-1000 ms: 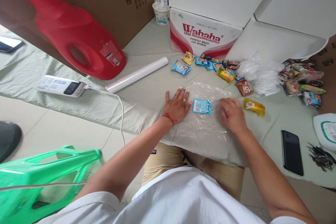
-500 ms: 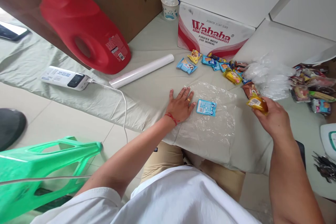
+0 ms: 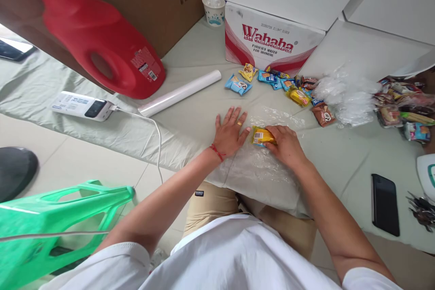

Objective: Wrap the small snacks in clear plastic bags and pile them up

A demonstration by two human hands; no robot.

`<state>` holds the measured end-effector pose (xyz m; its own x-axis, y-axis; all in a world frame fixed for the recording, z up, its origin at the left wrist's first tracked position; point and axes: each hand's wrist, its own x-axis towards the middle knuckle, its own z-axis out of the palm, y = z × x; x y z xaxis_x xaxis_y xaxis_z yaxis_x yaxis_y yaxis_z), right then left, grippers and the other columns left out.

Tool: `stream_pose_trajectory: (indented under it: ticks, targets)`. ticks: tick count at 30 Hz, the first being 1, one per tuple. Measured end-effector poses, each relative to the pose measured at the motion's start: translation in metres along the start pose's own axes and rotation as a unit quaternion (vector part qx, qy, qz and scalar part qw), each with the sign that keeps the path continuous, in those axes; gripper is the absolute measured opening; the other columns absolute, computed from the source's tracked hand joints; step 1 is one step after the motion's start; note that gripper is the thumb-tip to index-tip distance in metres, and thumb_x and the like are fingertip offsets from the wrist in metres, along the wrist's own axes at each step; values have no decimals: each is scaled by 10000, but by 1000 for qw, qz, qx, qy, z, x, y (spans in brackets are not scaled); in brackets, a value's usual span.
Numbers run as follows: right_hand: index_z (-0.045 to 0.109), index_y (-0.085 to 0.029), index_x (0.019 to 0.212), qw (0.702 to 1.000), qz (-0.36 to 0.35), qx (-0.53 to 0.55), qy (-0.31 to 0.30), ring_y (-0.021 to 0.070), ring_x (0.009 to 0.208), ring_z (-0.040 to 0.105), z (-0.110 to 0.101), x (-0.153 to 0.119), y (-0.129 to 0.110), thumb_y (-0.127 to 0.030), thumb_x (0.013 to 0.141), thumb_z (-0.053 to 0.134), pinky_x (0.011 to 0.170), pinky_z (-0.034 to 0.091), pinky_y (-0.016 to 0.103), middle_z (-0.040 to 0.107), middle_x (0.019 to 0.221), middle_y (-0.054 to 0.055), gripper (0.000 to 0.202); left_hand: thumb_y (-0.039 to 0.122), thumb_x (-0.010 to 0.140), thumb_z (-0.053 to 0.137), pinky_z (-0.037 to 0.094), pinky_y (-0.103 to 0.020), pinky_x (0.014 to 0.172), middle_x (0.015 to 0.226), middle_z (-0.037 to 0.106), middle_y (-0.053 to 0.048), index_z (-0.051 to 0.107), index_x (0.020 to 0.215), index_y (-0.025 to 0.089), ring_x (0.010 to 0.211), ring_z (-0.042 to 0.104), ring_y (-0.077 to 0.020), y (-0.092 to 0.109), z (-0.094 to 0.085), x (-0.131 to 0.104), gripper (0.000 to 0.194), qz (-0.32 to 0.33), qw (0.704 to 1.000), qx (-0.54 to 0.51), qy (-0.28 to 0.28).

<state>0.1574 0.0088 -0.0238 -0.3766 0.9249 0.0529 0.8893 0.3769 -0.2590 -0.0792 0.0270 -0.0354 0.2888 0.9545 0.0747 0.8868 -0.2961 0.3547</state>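
Note:
My right hand (image 3: 287, 145) grips a yellow snack packet (image 3: 263, 135) with a barcode label, holding it over a blue packet (image 3: 259, 144) that is mostly hidden beneath. Both are above a sheet of clear plastic film (image 3: 261, 165) spread on the cloth. Fingers spread, my left hand (image 3: 231, 132) lies flat at the film's left edge, just left of the packets. Beyond the hands sits a row of small wrapped snacks: a light blue packet (image 3: 238, 85), a yellow one (image 3: 248, 71), another yellow packet (image 3: 299, 96) and a brown packet (image 3: 323, 114).
A white film roll (image 3: 180, 94), a power bank (image 3: 81, 105) with its cable and a red jug (image 3: 112, 50) stand to the left. At the back is a Wahaha carton (image 3: 272, 41). Crumpled clear bags (image 3: 350, 97), more snacks (image 3: 390, 115) and a phone (image 3: 385, 205) lie right.
My right hand has carried the yellow packet leftward from beside the brown packet to over the blue packet on the film. My left hand stays flat in nearly the same place.

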Motion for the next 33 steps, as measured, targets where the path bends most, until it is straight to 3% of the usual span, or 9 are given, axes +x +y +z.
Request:
stream_pose_trajectory:
  ticks: [4, 9, 13, 16, 18, 21, 24, 29, 33]
  targets:
    - [627, -227, 1413, 1000, -2, -15, 5, 376, 1140, 605, -3, -3, -1, -371, 978, 603, 980, 472, 533, 711, 1251, 151, 459, 449, 1076, 345, 69, -633, 1329, 1719, 393, -58, 562, 1537, 266, 1660, 169, -324, 14, -24, -5, 541, 52, 996, 5, 75]
    - [640, -199, 1399, 1000, 0, -17, -23, 390, 1177, 600, -9, -4, -2, -400, 958, 643, 1002, 480, 539, 712, 1258, 163, 485, 327, 1068, 394, 65, -601, 1346, 1553, 614, -39, 636, 1460, 316, 1583, 377, -288, 37, -21, -13, 460, 195, 981, -12, 5]
    - [617, -227, 1453, 993, -31, 105, -42, 351, 1228, 635, -21, -3, 10, -511, 968, 615, 1052, 515, 495, 701, 1344, 130, 562, 361, 1019, 477, 23, -718, 1301, 1583, 579, -63, 586, 1490, 287, 1588, 348, -336, 32, -8, -14, 489, 108, 993, -44, -2]
    - [702, -236, 1336, 986, -14, 165, -26, 299, 1198, 681, -37, 8, 29, -432, 1019, 503, 1078, 527, 463, 724, 1315, 102, 423, 294, 905, 569, 132, -667, 1304, 1691, 436, -91, 498, 1554, 242, 1583, 354, -317, 21, -6, -14, 654, 48, 995, -81, -14]
    - [710, -209, 1330, 992, 18, 126, 7, 325, 1226, 665, -44, 24, 42, -348, 984, 523, 1102, 511, 507, 720, 1314, 127, 417, 252, 846, 588, 152, -639, 1305, 1724, 373, -105, 490, 1553, 224, 1587, 343, -316, 18, -7, -15, 714, 31, 995, -91, -27]
    - [566, -148, 1521, 998, 28, 42, 30, 410, 1437, 491, -43, 55, 58, -248, 831, 668, 1193, 408, 604, 604, 1492, 188, 705, 200, 804, 579, 169, -625, 1301, 1744, 324, -122, 462, 1566, 207, 1583, 338, -330, 20, -5, -17, 771, 11, 995, -95, -21]
    - [513, -171, 1570, 999, -2, 29, -43, 413, 1562, 321, -30, 84, 68, -224, 730, 755, 1263, 292, 642, 534, 1582, 162, 876, 160, 795, 566, 332, -547, 1244, 1689, 401, -169, 460, 1555, 148, 1523, 417, -333, 26, -4, -17, 767, -41, 994, -105, 8]
    - [770, -271, 1228, 990, -71, 61, -103, 358, 1553, 346, -17, 104, 86, -249, 790, 698, 1289, 241, 637, 662, 1427, 73, 444, 252, 954, 496, 509, -451, 961, 1144, 725, -145, 731, 1012, 169, 1172, 630, -331, 26, -8, -18, 256, -138, 986, -90, -19]
    - [639, -267, 1463, 986, -109, 66, -104, 362, 1570, 316, -22, 101, 102, -140, 714, 686, 1295, 242, 615, 523, 1592, 83, 760, 261, 993, 463, 488, -378, 814, 976, 716, -107, 673, 852, 192, 949, 665, -262, 20, -8, -22, 262, -157, 983, -90, -22]
